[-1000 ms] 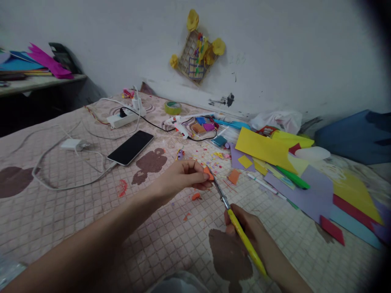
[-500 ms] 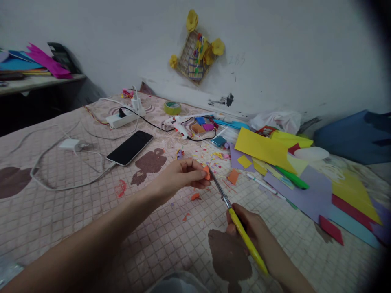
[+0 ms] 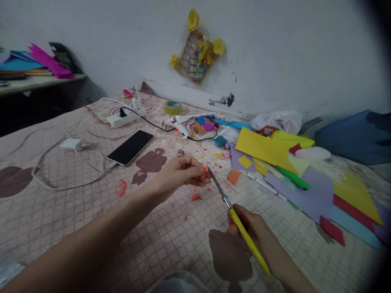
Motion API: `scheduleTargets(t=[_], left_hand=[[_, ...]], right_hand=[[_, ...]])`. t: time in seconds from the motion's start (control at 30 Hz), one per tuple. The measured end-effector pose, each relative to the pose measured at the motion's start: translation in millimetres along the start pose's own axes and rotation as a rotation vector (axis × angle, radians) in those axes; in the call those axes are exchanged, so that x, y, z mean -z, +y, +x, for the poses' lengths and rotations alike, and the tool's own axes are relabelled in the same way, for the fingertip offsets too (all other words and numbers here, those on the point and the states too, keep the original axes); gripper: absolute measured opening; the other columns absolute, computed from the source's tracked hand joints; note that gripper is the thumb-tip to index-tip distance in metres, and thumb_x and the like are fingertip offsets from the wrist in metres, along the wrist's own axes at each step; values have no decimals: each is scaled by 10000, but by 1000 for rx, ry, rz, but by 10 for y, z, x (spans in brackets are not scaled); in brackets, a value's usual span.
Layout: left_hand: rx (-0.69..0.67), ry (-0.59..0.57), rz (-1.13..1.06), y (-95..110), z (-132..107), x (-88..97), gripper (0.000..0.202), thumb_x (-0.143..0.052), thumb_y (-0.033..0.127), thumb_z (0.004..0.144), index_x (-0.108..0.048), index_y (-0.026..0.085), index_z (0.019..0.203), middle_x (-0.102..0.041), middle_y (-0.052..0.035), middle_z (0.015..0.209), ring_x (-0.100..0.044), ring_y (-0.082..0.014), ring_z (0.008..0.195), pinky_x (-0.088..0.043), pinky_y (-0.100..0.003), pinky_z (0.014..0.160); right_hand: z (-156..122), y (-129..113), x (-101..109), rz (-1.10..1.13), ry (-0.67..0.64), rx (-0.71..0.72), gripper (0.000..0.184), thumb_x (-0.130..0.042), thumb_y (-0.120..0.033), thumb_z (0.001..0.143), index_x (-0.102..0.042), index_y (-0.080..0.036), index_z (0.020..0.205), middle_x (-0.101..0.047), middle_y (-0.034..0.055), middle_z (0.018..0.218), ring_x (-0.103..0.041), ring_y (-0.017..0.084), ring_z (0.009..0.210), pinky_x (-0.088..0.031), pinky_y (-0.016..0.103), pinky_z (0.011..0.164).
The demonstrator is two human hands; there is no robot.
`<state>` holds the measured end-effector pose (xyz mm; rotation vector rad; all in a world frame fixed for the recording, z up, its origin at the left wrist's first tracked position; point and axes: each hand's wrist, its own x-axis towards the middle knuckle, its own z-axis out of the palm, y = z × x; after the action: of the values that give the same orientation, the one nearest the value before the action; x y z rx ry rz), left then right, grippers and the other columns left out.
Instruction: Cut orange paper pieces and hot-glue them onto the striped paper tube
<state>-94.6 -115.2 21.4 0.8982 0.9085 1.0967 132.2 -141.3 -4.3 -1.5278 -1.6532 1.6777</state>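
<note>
Between the thumb and fingers of my left hand (image 3: pixel 183 173) is a small piece of orange paper (image 3: pixel 204 171). My right hand (image 3: pixel 250 226) is wrapped round the yellow handle of a pair of scissors (image 3: pixel 227 200). The metal blades point up and left, and their tips are at the right edge of the orange piece; whether they touch it I cannot tell. Below my left fingers a small orange scrap (image 3: pixel 196 196) lies on the patterned cloth (image 3: pixel 146 240). A flat orange piece (image 3: pixel 234 176) is to the right of the blades.
Coloured sheets (image 3: pixel 265 148) and a white pen (image 3: pixel 265 185) lie to the right. A phone (image 3: pixel 130 147) on a cable, a power strip (image 3: pixel 122 119) and green tape (image 3: pixel 173 108) are at the left and back. Glue guns (image 3: pixel 180 126) and colourful scraps lie beyond my hands.
My left hand has shifted slightly left with the orange piece, which looks turned a little in the fingers. The scissors and my right hand have hardly moved.
</note>
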Motion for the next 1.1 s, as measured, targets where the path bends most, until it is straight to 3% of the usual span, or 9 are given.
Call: scheduleTargets(t=[0.17,0.4,0.6,0.77,1.0,1.1], left_hand=[[-13,-18,41,7,9,33,150,-674,201,716,-558,109,691,-683,-47,732,-644,-116,660,-512,-289,712],[-25,-54,84,20,10,62,164,-676,205,723,-547,107,697,-689,-50,725,-656,-115,666,-518,-273,706],[-7,-102,143,70,1,114,169,-676,219,730,-551,108,699,-696,-60,769,-663,-122,692,-521,-259,684],[25,-150,214,114,-4,175,173,-675,234,732,-559,109,705,-696,-60,788,-660,-116,687,-517,-238,656],[43,-149,258,102,28,211,179,-678,254,729,-573,111,711,-694,-52,777,-653,-109,688,-511,-228,653],[50,-136,269,93,39,207,174,-676,257,732,-585,109,726,-690,-48,769,-648,-108,682,-512,-232,659]], right_hand=[[4,1,-5,-5,-17,4,219,-478,-390,729,-499,-201,620,-467,-37,490,-353,79,372,-274,191,338],[18,61,37,-224,-26,209,206,-509,-387,775,-498,-204,681,-531,-22,564,-446,103,459,-328,195,395],[-2,5,35,-133,-36,89,276,-378,-379,832,-484,-205,647,-530,-16,534,-449,108,433,-352,212,420],[-23,-76,68,-266,-67,138,150,-464,-321,759,-470,-206,663,-545,-19,565,-474,112,480,-335,200,418],[2,-101,134,-385,-29,156,165,-460,-347,743,-443,-210,651,-510,-29,556,-440,110,461,-321,209,407],[72,-21,213,-539,72,192,155,-465,-339,769,-462,-213,679,-553,-19,591,-482,131,505,-356,233,469]])
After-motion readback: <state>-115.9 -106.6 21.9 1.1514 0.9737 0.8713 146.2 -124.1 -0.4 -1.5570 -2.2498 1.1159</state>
